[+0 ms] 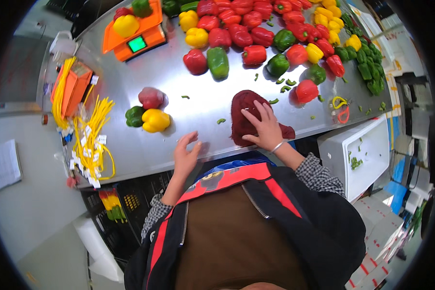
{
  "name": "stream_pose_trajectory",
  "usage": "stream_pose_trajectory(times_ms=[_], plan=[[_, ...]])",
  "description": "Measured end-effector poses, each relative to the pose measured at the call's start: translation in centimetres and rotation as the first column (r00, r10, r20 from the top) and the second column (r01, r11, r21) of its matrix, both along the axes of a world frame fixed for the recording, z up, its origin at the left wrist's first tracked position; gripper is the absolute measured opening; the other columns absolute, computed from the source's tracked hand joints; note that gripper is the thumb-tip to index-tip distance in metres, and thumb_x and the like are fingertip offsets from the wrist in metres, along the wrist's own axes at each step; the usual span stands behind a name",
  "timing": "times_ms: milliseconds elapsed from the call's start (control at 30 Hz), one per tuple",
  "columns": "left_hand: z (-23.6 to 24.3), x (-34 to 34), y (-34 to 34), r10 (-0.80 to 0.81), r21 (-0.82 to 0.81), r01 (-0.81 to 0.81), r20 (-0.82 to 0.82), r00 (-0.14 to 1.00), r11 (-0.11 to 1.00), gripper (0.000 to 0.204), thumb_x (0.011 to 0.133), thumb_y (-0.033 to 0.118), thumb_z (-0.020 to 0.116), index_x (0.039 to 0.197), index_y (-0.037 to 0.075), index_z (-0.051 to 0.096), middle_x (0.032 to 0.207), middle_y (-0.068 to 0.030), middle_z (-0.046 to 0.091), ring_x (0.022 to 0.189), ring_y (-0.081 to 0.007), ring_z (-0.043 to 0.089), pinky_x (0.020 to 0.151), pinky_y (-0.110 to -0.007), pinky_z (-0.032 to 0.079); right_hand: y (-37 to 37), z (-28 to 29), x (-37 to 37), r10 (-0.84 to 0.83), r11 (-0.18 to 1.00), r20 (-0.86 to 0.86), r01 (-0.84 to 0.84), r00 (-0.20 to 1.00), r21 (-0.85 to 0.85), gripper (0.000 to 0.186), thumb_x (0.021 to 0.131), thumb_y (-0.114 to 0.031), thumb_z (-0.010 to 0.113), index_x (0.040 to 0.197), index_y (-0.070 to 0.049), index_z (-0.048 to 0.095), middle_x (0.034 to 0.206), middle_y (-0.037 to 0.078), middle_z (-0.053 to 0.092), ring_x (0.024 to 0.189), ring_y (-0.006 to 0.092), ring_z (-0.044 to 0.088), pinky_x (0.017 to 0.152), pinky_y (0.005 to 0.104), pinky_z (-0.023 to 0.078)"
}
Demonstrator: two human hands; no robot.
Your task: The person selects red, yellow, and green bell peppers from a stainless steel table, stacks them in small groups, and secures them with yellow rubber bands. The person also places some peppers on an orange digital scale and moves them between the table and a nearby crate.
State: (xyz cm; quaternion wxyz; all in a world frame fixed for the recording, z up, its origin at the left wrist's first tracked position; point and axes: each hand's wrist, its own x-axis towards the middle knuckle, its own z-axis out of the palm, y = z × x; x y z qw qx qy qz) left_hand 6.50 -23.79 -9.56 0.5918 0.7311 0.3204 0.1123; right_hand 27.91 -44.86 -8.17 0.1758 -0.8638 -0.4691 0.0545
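Note:
My right hand (264, 126) lies on a dark red cloth (241, 104) near the table's front edge, its fingers spread over it. Whether anything is under the cloth is hidden. To the left, my left hand (186, 155) hovers by the edge with fingers apart and nothing in them. Beyond it a yellow bell pepper (156, 121), a dark green one (135, 116) and a red one (151, 97) sit close together on the metal table (193, 116).
An orange scale (135, 36) with a lit green display bears peppers at the back left. Many peppers (240, 35) cover the far side. Yellow ties (94, 140) lie left. Yellow- and orange-handled scissors (342, 110) lie right, above a white bin (367, 154) with green scraps.

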Motion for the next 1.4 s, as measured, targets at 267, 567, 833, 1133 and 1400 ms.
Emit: stream_pose_trajectory(times_ms=[267, 567, 833, 1133, 1400], plan=[[1.0, -1.0, 1.6, 0.065, 0.128, -0.07, 0.043, 0.997, 0.989, 0.036, 0.086, 0.005, 0.065, 0.121, 0.003, 0.058, 0.118, -0.0091, 0.058, 0.108, -0.0182, 0.059, 0.077, -0.028, 0.054, 2.7, -3.4, 4.0, -0.251, 0.933, -0.32, 0.316, 0.914, 0.172, 0.041, 0.069, -0.016, 0.068, 0.11, -0.012, 0.065, 0.12, 0.016, 0.056, 0.108, 0.0364, 0.057, 0.095, 0.0429, 0.048], [-1.1, -0.4, 4.9, 0.112, 0.086, -0.118, 0.063, 0.992, 0.989, 0.029, 0.088, 0.002, 0.063, 0.117, 0.0, 0.059, 0.116, -0.009, 0.056, 0.106, -0.019, 0.059, 0.081, -0.03, 0.053, 25.2, -5.4, -4.3, 0.08, 0.976, -0.089, -0.096, 0.993, -0.193, 0.039, 0.09, -0.021, 0.054, 0.128, -0.023, 0.059, 0.143, 0.008, 0.038, 0.122, 0.0343, 0.044, 0.09, 0.0477, 0.049], [-3.8, 1.5, 4.1, 0.002, 0.002, -0.002, 0.019, 1.0, 1.0, 0.024, 0.088, 0.007, 0.065, 0.11, -0.001, 0.063, 0.108, -0.0095, 0.06, 0.098, -0.0182, 0.061, 0.077, -0.029, 0.054, 7.5, -6.2, 3.2, -0.237, 0.97, 0.032, 0.238, 0.971, -0.047, 0.04, 0.085, -0.018, 0.053, 0.124, -0.025, 0.06, 0.142, 0.008, 0.04, 0.112, 0.0333, 0.05, 0.083, 0.0448, 0.052], [0.9, 10.9, 3.5, -0.252, 0.323, 0.251, -0.041, 0.967, 0.913, 0.033, 0.086, 0.009, 0.068, 0.117, 0.003, 0.061, 0.111, -0.01, 0.062, 0.102, -0.0201, 0.062, 0.073, -0.029, 0.054, -1.4, -1.7, 10.3, -0.427, 0.894, 0.001, 0.422, 0.904, 0.151, 0.048, 0.078, -0.007, 0.057, 0.122, -0.023, 0.061, 0.137, 0.002, 0.049, 0.106, 0.0333, 0.052, 0.087, 0.0414, 0.051], [6.1, 33.6, -4.5, -0.619, 0.871, 0.289, 0.022, 0.785, 0.397, 0.065, 0.069, 0.019, 0.081, 0.126, 0.004, 0.054, 0.119, -0.0189, 0.056, 0.115, -0.0343, 0.052, 0.097, -0.04, 0.043, 4.5, -6.9, -4.3, 0.086, 0.994, -0.048, -0.089, 0.995, -0.063, 0.041, 0.083, -0.018, 0.057, 0.12, -0.033, 0.062, 0.148, 0.001, 0.035, 0.114, 0.0308, 0.046, 0.081, 0.0482, 0.047]])
